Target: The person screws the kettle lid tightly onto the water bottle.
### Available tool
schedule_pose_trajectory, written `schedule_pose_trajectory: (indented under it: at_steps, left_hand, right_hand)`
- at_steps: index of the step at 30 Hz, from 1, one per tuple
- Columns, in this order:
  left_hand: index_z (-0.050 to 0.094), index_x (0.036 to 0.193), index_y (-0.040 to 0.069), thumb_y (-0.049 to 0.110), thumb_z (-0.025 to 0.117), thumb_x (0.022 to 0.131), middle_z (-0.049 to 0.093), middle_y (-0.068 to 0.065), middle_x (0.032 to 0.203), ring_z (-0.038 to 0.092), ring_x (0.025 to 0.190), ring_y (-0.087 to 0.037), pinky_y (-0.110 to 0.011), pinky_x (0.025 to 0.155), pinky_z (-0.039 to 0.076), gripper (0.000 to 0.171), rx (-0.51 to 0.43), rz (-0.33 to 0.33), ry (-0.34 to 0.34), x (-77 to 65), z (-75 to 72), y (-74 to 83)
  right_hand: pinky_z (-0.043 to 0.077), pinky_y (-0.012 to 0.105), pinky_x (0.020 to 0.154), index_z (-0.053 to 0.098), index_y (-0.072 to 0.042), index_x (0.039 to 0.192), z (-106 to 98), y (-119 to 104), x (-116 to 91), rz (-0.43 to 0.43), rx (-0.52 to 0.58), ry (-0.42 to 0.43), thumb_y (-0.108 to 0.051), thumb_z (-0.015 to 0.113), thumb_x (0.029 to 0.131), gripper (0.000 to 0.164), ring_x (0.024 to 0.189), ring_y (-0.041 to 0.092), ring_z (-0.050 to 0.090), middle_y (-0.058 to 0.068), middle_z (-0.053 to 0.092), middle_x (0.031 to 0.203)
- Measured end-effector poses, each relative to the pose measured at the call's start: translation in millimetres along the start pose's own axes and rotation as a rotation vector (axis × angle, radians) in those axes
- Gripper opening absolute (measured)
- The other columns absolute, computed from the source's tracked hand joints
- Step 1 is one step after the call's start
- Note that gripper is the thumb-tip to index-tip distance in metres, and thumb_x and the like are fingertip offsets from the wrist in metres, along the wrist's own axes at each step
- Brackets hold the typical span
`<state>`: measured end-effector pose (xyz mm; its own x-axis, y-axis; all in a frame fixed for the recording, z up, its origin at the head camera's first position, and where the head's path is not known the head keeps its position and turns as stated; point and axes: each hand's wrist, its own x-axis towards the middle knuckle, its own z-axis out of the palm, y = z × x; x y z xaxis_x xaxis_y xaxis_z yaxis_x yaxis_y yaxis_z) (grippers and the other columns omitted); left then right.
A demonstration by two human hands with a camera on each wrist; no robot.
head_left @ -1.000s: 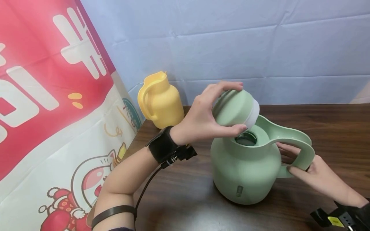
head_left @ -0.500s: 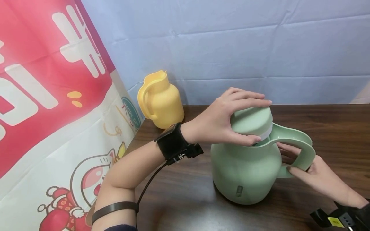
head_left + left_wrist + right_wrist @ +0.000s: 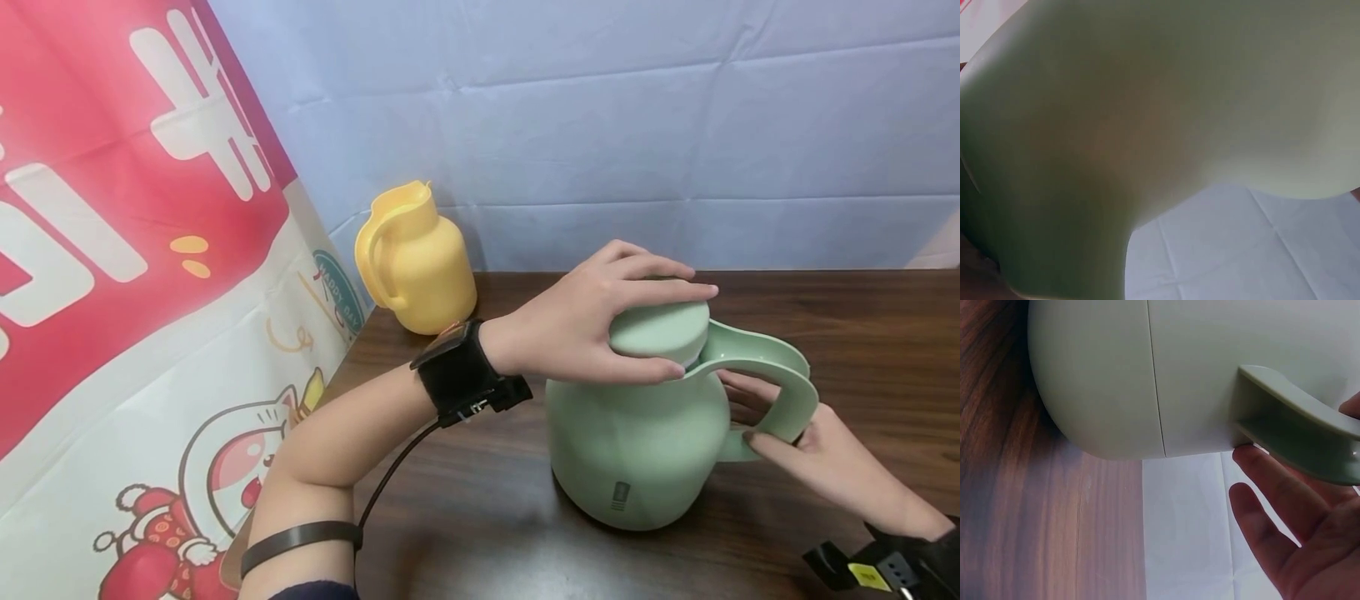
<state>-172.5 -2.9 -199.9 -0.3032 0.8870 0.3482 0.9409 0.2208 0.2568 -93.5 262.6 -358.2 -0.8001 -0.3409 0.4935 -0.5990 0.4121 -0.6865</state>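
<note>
A light green thermos jug point(image 3: 637, 450) stands upright on the dark wooden table point(image 3: 480, 517). My left hand point(image 3: 581, 325) grips its round green lid point(image 3: 663, 331), thumb at the near side and fingers across the top and far side. The lid sits in the jug's mouth, a bit of its white rim showing. At the right, my right hand point(image 3: 825, 454) holds the lower part of the looped handle point(image 3: 797, 408), thumb in front and fingers behind. In the right wrist view several fingers point(image 3: 1285, 487) extend below the handle. Blurred green jug surface point(image 3: 1166, 112) fills most of the left wrist view.
A yellow jug point(image 3: 435, 271) of similar shape stands at the table's back left. Pale blue cloth point(image 3: 600, 117) hangs behind the table. A red and white printed banner point(image 3: 112, 250) covers the left side.
My left hand has brought the tilted lid down and rightward onto the jug's mouth, which it now covers. The lid lies flatter and lower. My right hand and the jug have stayed put.
</note>
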Motion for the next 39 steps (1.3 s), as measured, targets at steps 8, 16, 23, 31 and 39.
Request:
schedule_pose_trajectory:
  at_steps: [8, 16, 23, 31, 39]
  left_hand:
    - [0.054, 0.137, 0.021, 0.046, 0.067, 0.085, 0.048, 0.0, 0.137, 0.035, 0.123, -0.012, -0.019, 0.099, 0.026, 0.059, 0.084, 0.033, -0.028, 0.7, 3.0, 1.9]
    - [0.051, 0.139, 0.025, 0.048, 0.06, 0.088, 0.048, 0.001, 0.139, 0.036, 0.128, -0.011, -0.019, 0.103, 0.022, 0.057, 0.171, 0.074, -0.052, -1.1, 7.6, 0.9]
    - [0.046, 0.142, 0.023, 0.051, 0.057, 0.09, 0.043, 0.004, 0.144, 0.032, 0.132, -0.006, -0.015, 0.105, 0.02, 0.06, 0.201, 0.053, -0.062, -2.1, 9.1, 1.5]
    - [0.044, 0.142, 0.016, 0.046, 0.053, 0.094, 0.037, 0.003, 0.149, 0.022, 0.138, -0.003, -0.016, 0.11, 0.005, 0.057, 0.268, 0.049, -0.076, -5.2, 9.9, 2.7]
    - [0.049, 0.14, 0.018, 0.04, 0.054, 0.095, 0.042, -0.003, 0.132, 0.037, 0.123, -0.014, -0.018, 0.101, 0.026, 0.051, 0.231, 0.113, 0.021, -12.4, 12.7, -0.1]
  right_hand:
    - [0.039, 0.008, 0.081, 0.045, 0.002, 0.138, 0.5, 1.9, -1.7, 0.019, -0.025, 0.007, 0.023, 0.055, 0.076, 0.066, 0.117, -0.006, 0.047, -0.013, 0.047, 0.138]
    - [0.039, 0.008, 0.079, 0.045, -0.001, 0.139, 1.9, 1.8, -5.6, 0.055, -0.043, 0.004, 0.02, 0.056, 0.078, 0.065, 0.114, -0.007, 0.047, -0.016, 0.046, 0.139]
    - [0.039, 0.008, 0.08, 0.046, 0.0, 0.137, 2.4, 0.5, -6.0, 0.051, -0.033, 0.022, 0.022, 0.056, 0.076, 0.065, 0.117, -0.005, 0.045, -0.014, 0.047, 0.137]
    - [0.04, 0.008, 0.08, 0.046, 0.001, 0.137, 3.4, -0.4, -5.1, 0.046, -0.012, 0.025, 0.023, 0.055, 0.077, 0.065, 0.117, -0.005, 0.047, -0.013, 0.048, 0.137]
    - [0.04, 0.009, 0.078, 0.045, -0.002, 0.139, 2.5, 0.7, -6.3, 0.067, -0.019, 0.016, 0.021, 0.055, 0.078, 0.066, 0.115, -0.005, 0.047, -0.012, 0.047, 0.138]
